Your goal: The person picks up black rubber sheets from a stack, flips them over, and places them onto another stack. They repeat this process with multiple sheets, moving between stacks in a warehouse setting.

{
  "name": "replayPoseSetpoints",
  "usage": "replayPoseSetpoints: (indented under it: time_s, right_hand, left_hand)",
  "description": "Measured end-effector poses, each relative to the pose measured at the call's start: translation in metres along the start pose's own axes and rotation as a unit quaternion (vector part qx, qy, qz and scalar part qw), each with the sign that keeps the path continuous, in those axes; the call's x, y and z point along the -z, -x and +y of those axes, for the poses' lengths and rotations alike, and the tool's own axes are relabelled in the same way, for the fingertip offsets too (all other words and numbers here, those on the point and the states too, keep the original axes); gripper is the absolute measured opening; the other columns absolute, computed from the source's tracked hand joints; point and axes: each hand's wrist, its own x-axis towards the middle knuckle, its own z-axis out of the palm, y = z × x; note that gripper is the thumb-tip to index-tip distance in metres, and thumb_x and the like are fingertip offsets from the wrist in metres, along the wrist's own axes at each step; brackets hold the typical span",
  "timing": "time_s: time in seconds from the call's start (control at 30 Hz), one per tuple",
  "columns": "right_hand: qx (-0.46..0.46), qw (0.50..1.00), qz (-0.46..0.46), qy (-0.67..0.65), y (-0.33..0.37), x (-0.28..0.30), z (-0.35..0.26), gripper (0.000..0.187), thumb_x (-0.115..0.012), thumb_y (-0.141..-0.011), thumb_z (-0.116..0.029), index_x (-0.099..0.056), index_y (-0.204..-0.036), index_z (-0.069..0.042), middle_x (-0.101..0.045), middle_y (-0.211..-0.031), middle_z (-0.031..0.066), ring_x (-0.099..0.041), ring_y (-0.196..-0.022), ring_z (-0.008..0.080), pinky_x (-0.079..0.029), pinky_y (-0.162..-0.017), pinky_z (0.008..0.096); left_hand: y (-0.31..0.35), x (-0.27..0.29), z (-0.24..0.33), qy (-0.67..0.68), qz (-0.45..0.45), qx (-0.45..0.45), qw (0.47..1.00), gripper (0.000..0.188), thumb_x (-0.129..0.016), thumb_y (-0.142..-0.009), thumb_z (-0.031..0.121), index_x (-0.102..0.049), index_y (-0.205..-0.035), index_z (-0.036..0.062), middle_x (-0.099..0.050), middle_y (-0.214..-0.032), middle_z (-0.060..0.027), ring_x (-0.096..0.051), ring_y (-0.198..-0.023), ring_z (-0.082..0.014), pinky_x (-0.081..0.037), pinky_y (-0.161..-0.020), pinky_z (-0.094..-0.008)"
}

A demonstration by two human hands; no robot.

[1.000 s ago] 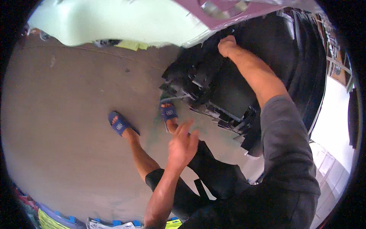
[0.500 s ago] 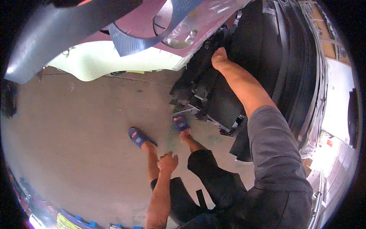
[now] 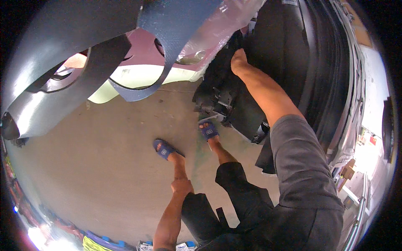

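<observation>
At the upper right, my right hand (image 3: 239,61) is closed at the inner edge of a large pile of thin black sheets (image 3: 272,62); its fingertips are hard to see against the dark material. The arm stretches over the pile. My left hand (image 3: 181,186) hangs low in front of my left knee, back of the hand upward. Its fingers are hidden beneath it, and nothing visible sticks out of it. I cannot tell whether it touches the leg. Ragged black offcuts (image 3: 220,100) hang along the pile's near-left edge.
Large curved sheets loom at the upper left: a shiny grey-black one (image 3: 46,113), a blue one with a cut-out (image 3: 138,93), and pale green (image 3: 146,73) and pink ones. Clear plastic film (image 3: 217,25) lies behind. Metal rails (image 3: 360,213) stand at the right.
My view has shifted, and the grey-black and blue sheets now cover more of the upper left. My left hand has drawn down against the knee; my right hand stays at the black sheets.
</observation>
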Motion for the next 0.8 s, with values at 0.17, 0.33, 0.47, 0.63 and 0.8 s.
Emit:
replayPoseSetpoints:
  time_s: [0.17,0.33,0.47,0.63,0.8]
  right_hand:
    - [-0.007,1.000,-0.009,0.001,0.001,0.000,-0.005,0.036,-0.059,-0.098,-0.023,-0.071,-0.131,-0.015,-0.066,-0.139,0.0056,-0.060,-0.129,0.0263,-0.044,-0.105,0.0410]
    - [-0.097,0.992,0.028,-0.074,-0.022,-0.018,-0.016,0.036,-0.062,-0.096,-0.021,-0.072,-0.130,-0.019,-0.068,-0.137,0.0036,-0.062,-0.126,0.0245,-0.046,-0.101,0.0402]
    - [-0.093,0.990,0.001,-0.102,-0.015,-0.011,-0.013,0.033,-0.062,-0.096,-0.020,-0.074,-0.127,-0.019,-0.069,-0.134,0.0018,-0.063,-0.125,0.0216,-0.048,-0.096,0.0385]
    - [-0.008,0.998,-0.037,-0.057,0.018,0.015,0.003,0.031,-0.060,-0.097,-0.018,-0.076,-0.125,-0.019,-0.071,-0.130,0.0014,-0.066,-0.121,0.0213,-0.050,-0.092,0.0390]
    - [0.013,1.000,-0.014,-0.018,0.034,0.027,0.008,0.032,-0.056,-0.099,-0.016,-0.076,-0.124,-0.021,-0.073,-0.127,0.0018,-0.068,-0.117,0.0212,-0.052,-0.089,0.0384]
  left_hand:
    - [0.001,-0.017,-0.008,-0.075,0.023,-0.075,0.994,0.050,-0.045,-0.101,0.045,-0.069,-0.130,0.0117,-0.067,-0.132,-0.0190,-0.061,-0.124,-0.0431,-0.052,-0.101,-0.0513]
    - [-0.013,-0.048,-0.023,-0.010,0.041,-0.019,0.999,0.057,-0.045,-0.101,0.045,-0.057,-0.143,0.0080,-0.046,-0.151,-0.0219,-0.045,-0.139,-0.0449,-0.047,-0.107,-0.0526]
    - [-0.025,-0.049,-0.028,-0.029,-0.040,-0.035,0.998,0.070,-0.052,-0.097,0.049,-0.046,-0.152,0.0067,-0.023,-0.165,-0.0229,-0.033,-0.148,-0.0456,-0.044,-0.111,-0.0542]
    - [0.000,-0.037,-0.023,0.074,0.012,0.029,0.997,0.070,-0.047,-0.098,0.053,-0.050,-0.148,0.0048,-0.045,-0.149,-0.0260,-0.051,-0.134,-0.0442,-0.050,-0.105,-0.0531]
    - [0.019,-0.030,-0.016,0.055,0.023,0.028,0.998,0.060,-0.046,-0.099,0.048,-0.058,-0.142,0.0078,-0.055,-0.148,-0.0177,-0.061,-0.127,-0.0409,-0.054,-0.100,-0.0508]
